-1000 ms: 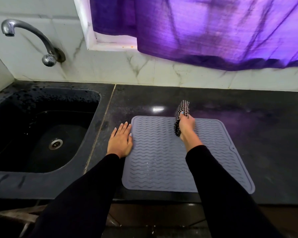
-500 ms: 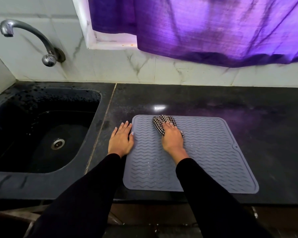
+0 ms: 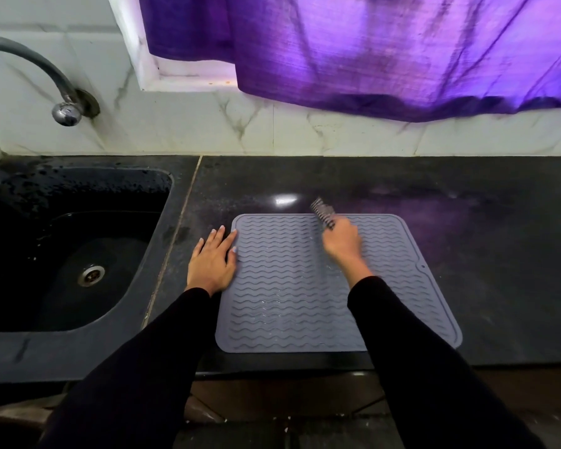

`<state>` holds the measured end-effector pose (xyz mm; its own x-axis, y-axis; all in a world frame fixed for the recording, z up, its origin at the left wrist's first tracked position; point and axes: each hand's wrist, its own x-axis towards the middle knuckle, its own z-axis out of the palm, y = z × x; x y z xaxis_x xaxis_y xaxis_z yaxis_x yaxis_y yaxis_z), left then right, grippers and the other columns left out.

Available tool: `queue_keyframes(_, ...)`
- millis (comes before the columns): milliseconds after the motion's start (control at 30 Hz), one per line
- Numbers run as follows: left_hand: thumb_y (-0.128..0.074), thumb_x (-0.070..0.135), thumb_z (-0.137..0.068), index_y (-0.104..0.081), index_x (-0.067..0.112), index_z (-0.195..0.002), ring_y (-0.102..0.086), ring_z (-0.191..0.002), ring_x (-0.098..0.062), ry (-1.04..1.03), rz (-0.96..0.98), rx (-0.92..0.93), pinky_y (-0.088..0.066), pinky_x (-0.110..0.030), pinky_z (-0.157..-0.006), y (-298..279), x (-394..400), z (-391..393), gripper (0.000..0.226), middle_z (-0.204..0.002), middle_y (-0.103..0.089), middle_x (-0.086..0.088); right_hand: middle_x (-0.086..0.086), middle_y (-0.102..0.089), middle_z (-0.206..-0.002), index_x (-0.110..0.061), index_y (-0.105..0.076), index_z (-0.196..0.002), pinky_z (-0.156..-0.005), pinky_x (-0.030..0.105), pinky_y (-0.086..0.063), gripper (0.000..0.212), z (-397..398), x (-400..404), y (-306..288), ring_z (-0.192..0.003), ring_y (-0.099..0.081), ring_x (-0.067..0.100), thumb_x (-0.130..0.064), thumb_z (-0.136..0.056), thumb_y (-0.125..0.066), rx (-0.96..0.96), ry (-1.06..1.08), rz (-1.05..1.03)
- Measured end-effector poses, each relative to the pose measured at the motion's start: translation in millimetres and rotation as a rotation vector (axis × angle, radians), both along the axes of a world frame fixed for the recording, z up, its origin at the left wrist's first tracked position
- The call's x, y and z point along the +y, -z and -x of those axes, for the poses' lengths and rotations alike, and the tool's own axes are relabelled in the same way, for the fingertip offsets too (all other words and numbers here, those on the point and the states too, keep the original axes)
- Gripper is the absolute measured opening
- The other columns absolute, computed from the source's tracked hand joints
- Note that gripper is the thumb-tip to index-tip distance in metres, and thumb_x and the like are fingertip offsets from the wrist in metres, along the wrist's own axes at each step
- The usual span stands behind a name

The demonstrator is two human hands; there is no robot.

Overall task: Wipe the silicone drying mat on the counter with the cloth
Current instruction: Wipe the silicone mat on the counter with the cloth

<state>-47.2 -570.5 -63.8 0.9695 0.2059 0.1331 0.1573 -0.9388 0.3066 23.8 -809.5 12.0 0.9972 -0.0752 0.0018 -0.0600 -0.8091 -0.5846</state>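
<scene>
A grey silicone drying mat (image 3: 289, 286) with wavy ridges lies flat on the black counter (image 3: 483, 254), its front edge near the counter's front. My right hand (image 3: 342, 243) is over the mat's far middle, closed around a black-and-white checked cloth (image 3: 324, 213) that sticks out past the mat's far edge; hand and cloth are blurred. My left hand (image 3: 212, 260) lies flat with fingers spread on the counter, fingertips and thumb touching the mat's left edge. Small water drops glint on the mat's middle.
A black sink (image 3: 62, 254) with a metal drain sits to the left, wet around its rim. A curved metal tap (image 3: 46, 79) juts from the marble wall. A purple curtain (image 3: 386, 53) hangs over the window behind the counter.
My right hand swept the cloth from the mat's far left-middle to the right and lifted it on edge. My left hand stayed at the mat's left edge.
</scene>
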Motion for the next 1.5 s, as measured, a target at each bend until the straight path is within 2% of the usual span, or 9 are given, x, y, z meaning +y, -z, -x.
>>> queue_keyframes(167, 0.001, 0.053, -0.077, -0.028, 0.028, -0.145, -0.015, -0.144, -0.016, -0.012, 0.006, -0.013, -0.006, -0.036, -0.116, 0, -1, 0, 0.078, -0.154, -0.023, -0.001, 0.015, -0.021, -0.154, -0.001, -0.019, -0.146, -0.12, 0.035, -0.01, 0.066, 10, 10, 40, -0.144, -0.018, 0.025, -0.014, -0.09, -0.05, -0.062, -0.239, 0.39)
queue_keyframes(333, 0.0, 0.052, -0.077, -0.031, 0.025, -0.144, -0.019, -0.143, -0.019, -0.009, 0.004, -0.025, -0.008, -0.037, -0.116, -2, -3, -1, 0.078, -0.153, -0.026, -0.003, 0.01, -0.041, -0.146, -0.013, -0.036, -0.142, -0.11, 0.034, -0.029, 0.056, 2, -12, 30, -0.132, -0.04, 0.027, -0.008, -0.088, -0.051, -0.035, -0.298, 0.208)
queue_keyframes(500, 0.001, 0.054, -0.074, -0.027, 0.027, -0.145, -0.016, -0.143, -0.018, 0.004, 0.019, 0.004, -0.007, -0.037, -0.117, -2, 0, -2, 0.081, -0.154, -0.023, -0.002, 0.004, -0.065, -0.082, -0.012, -0.058, -0.112, -0.059, 0.022, -0.047, 0.023, -14, -32, -2, -0.081, -0.06, 0.022, -0.006, -0.095, -0.045, 0.184, 0.12, -0.781)
queue_keyframes(567, -0.002, 0.053, -0.077, -0.025, 0.028, -0.145, -0.014, -0.144, -0.017, 0.007, 0.023, 0.026, -0.006, -0.037, -0.117, -3, 0, -3, 0.076, -0.155, -0.021, -0.001, 0.01, -0.07, -0.086, -0.004, -0.054, -0.12, -0.046, 0.017, -0.049, 0.028, -24, -41, -14, -0.064, -0.061, 0.02, -0.005, -0.097, -0.038, 0.252, 0.358, -1.206)
queue_keyframes(767, -0.013, 0.045, -0.082, -0.024, 0.029, -0.145, -0.012, -0.144, -0.016, 0.006, 0.035, 0.078, -0.005, -0.037, -0.117, -5, 0, -3, 0.066, -0.155, -0.019, 0.0, 0.017, -0.061, -0.119, -0.008, -0.052, -0.123, -0.082, 0.034, -0.04, 0.03, -16, -40, -35, -0.111, -0.054, 0.034, -0.013, -0.094, -0.044, -0.116, 0.412, -0.374)
queue_keyframes(967, -0.003, 0.049, -0.078, -0.041, 0.021, -0.138, -0.029, -0.138, -0.024, -0.001, -0.026, 0.02, -0.02, -0.041, -0.113, -13, 0, -9, 0.077, -0.149, -0.034, -0.007, 0.019, -0.048, -0.135, -0.002, -0.045, -0.13, -0.103, 0.039, -0.037, 0.047, -3, -18, 7, -0.127, -0.044, 0.033, -0.024, -0.089, -0.05, 0.126, -0.079, 0.278)
queue_keyframes(1233, 0.006, 0.053, -0.072, -0.021, 0.015, -0.147, -0.012, -0.144, -0.016, -0.018, -0.053, 0.042, -0.005, -0.035, -0.117, -3, -3, -11, 0.088, -0.156, -0.017, -0.001, 0.017, -0.022, -0.153, 0.0, -0.018, -0.145, -0.118, 0.037, -0.013, 0.054, -4, -20, 43, -0.142, -0.02, 0.027, -0.018, -0.097, -0.035, -0.017, -0.119, 0.419)
queue_keyframes(1367, 0.002, 0.054, -0.074, -0.026, 0.014, -0.146, -0.015, -0.144, -0.015, -0.03, -0.03, 0.013, -0.007, -0.035, -0.117, -1, -1, -12, 0.087, -0.155, -0.022, -0.001, 0.017, -0.053, -0.132, -0.009, -0.045, -0.134, -0.1, 0.037, -0.038, 0.043, -9, -36, 30, -0.122, -0.048, 0.034, -0.017, -0.092, -0.048, -0.047, -0.098, 0.191)
queue_keyframes(1500, 0.003, 0.056, -0.073, -0.026, 0.015, -0.146, -0.014, -0.144, -0.013, -0.03, -0.029, 0.016, -0.007, -0.034, -0.116, -2, -1, -13, 0.089, -0.155, -0.022, 0.001, 0.015, -0.06, -0.094, 0.006, -0.061, -0.106, -0.069, 0.032, -0.043, 0.027, -35, -73, -6, -0.081, -0.06, 0.028, -0.016, -0.093, -0.054, 0.241, 0.172, -0.667)
